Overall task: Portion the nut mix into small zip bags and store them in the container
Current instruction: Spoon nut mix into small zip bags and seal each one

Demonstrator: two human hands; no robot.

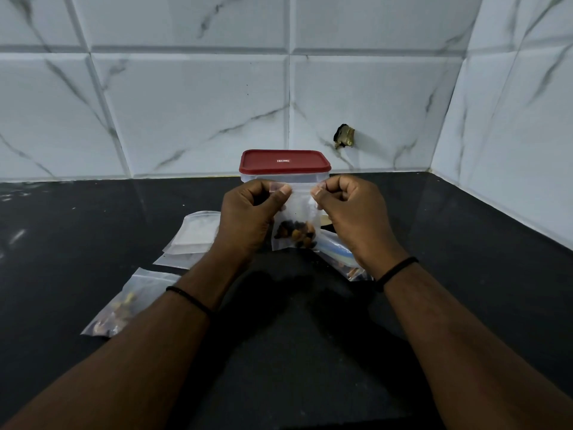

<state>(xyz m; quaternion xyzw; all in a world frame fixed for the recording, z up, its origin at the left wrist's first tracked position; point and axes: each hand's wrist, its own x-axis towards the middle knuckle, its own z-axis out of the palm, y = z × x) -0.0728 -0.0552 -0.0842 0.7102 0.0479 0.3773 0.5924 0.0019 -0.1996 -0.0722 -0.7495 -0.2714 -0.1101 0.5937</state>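
I have both hands on the bag (pixel 295 220): my left hand (pixel 248 212) pinches its top left corner between thumb and curled fingers, my right hand (pixel 353 212) pinches the top right corner the same way. The bag hangs upright between them above the counter (pixel 465 274), with the nuts (pixel 296 233) heaped at its bottom. Just behind it stands the container (pixel 284 166), red lid on, its lower wall hidden by the bag and my knuckles. Left of my left hand lies a stack of empty bags (pixel 193 234); nearer me, partly under my left forearm, a filled bag (pixel 130 302). My right wrist covers most of another bag (pixel 341 256) with something bluish inside. Tiled wall (pixel 186 103) behind.
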